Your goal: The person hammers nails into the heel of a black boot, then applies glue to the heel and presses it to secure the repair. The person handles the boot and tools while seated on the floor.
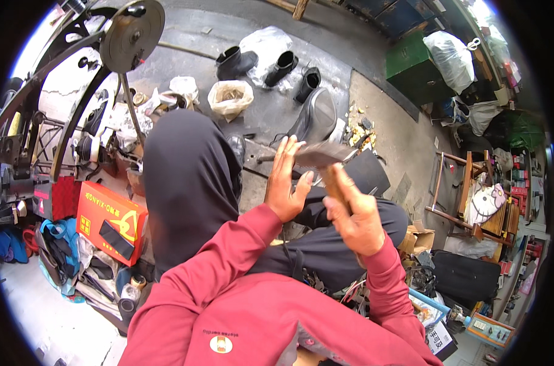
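Observation:
My right hand (356, 213) is wrapped round the wooden handle of a tool (334, 183), thumb and forefinger toward its head. The tool's wide grey head (321, 155) is smeared by motion, so its exact kind does not show. My left hand (286, 186) is raised beside that head, palm turned toward it, with fingers stretched out and thumb apart. Whether the fingertips touch the head I cannot tell. Just past the hands lies a dark grey boot-like piece (318, 116). A flat black piece (366, 172) rests near my right knee.
Black boots (235, 63) stand ahead on a dark mat, near an open plastic bag (230, 97). Yellowish scraps (361, 131) litter the floor. A black machine with a wheel (132, 36) rises at the left, above an orange-red box (112, 221). Wooden folding chairs (472, 189) stand right.

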Tool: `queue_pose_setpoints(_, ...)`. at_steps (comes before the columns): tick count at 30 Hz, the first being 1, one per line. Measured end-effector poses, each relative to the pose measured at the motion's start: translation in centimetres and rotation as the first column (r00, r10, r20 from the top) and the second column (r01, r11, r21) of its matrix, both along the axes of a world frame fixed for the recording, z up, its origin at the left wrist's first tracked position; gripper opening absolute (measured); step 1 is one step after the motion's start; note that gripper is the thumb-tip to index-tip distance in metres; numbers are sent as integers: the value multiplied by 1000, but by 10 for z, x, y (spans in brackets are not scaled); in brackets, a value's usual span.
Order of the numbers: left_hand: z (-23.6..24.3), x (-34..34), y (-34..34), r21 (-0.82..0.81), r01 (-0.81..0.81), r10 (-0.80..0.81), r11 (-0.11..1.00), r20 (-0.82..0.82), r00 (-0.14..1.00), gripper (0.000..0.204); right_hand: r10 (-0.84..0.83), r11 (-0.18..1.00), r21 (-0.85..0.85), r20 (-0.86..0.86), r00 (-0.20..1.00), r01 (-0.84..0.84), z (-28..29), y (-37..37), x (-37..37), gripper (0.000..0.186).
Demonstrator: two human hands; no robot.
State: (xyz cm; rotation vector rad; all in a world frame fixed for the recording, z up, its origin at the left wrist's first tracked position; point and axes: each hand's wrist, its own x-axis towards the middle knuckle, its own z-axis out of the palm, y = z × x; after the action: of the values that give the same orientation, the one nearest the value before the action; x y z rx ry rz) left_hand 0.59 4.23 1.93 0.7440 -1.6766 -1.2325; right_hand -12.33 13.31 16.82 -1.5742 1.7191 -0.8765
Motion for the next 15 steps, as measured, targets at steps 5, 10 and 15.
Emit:
queue_pose_setpoints(5, -1, 0, 0, 13, 0, -1, 1000, 13, 1000, 64, -256, 965, 97, 142, 956, 244, 7, 8, 2, 70)
queue_pose_setpoints(10, -1, 1, -1, -14, 3, -3, 1000, 7, 1000, 65, -38, 999, 2, 61, 997, 38, 0, 0, 2, 67)
queue_pose_setpoints(15, -2, 1, -1, 14, 9, -9, 1000, -8, 1000, 65, -199, 980, -11, 110, 974, 201, 4, 8, 2, 68)
